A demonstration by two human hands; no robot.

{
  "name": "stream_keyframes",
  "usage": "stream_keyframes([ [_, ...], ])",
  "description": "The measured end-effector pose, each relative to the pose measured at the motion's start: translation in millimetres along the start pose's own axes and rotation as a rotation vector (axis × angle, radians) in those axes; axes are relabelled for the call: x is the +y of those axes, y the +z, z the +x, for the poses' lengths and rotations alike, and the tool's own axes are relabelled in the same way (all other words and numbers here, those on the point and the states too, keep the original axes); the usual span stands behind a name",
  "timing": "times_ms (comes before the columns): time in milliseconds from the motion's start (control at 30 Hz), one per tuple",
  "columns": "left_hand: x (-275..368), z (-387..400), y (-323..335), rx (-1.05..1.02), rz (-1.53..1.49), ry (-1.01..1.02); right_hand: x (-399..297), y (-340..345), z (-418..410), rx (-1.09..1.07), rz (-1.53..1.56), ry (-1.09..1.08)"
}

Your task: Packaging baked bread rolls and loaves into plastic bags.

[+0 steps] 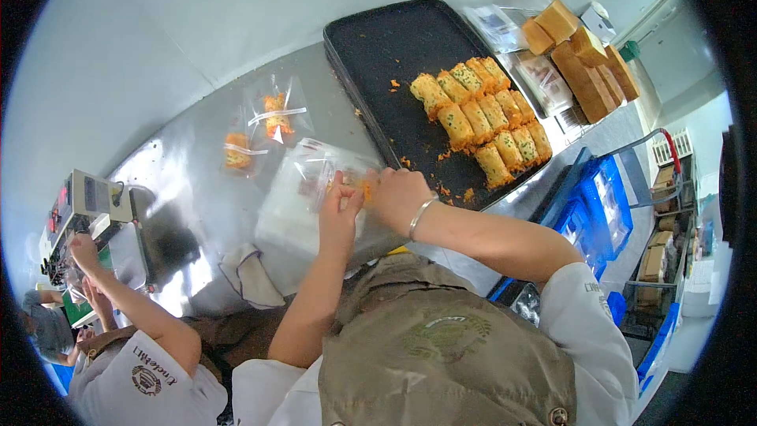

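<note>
My left hand [342, 204] pinches the edge of a clear plastic bag [324, 176] above a stack of clear bags [284, 207] on the metal table. Close beside it, my right hand [403, 196], with a bangle at the wrist, has its fingers curled at the bag. An orange-crusted piece of bread [368, 188] shows between the hands; how far it sits inside the bag is hard to tell. Just beyond my right hand, a black baking tray [384, 59] carries rows of herb-flecked bread rolls [473, 115]. Two bagged rolls [277, 115] lie on the far left of the stack.
A folded cloth [251, 278] lies near the table's front edge. At left, a co-worker's hand [86, 254] is at a sealing machine [89, 201]. Bread loaves [585, 71] stand on a rack at the back right. Blue crates [597, 207] are at my right.
</note>
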State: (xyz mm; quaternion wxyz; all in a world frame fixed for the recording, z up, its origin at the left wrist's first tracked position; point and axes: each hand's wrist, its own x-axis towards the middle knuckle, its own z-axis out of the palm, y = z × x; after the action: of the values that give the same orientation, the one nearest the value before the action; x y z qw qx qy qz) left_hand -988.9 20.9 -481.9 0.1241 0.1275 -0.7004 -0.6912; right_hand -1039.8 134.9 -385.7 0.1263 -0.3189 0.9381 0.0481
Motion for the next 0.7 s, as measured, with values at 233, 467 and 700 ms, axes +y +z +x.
stream_keyframes([
  [233, 33, 29, -55, 0.330, -0.173, -0.071, -4, -39, -28, 0.179, -0.060, -0.083],
  [467, 89, 58, -124, 0.689, -0.340, -0.093, 114, -35, -55, 0.097, -0.013, 0.443],
  [700, 50, 106, -147, 0.943, -0.332, 0.141, 159, 35, -37, -0.020, -0.011, 0.652],
])
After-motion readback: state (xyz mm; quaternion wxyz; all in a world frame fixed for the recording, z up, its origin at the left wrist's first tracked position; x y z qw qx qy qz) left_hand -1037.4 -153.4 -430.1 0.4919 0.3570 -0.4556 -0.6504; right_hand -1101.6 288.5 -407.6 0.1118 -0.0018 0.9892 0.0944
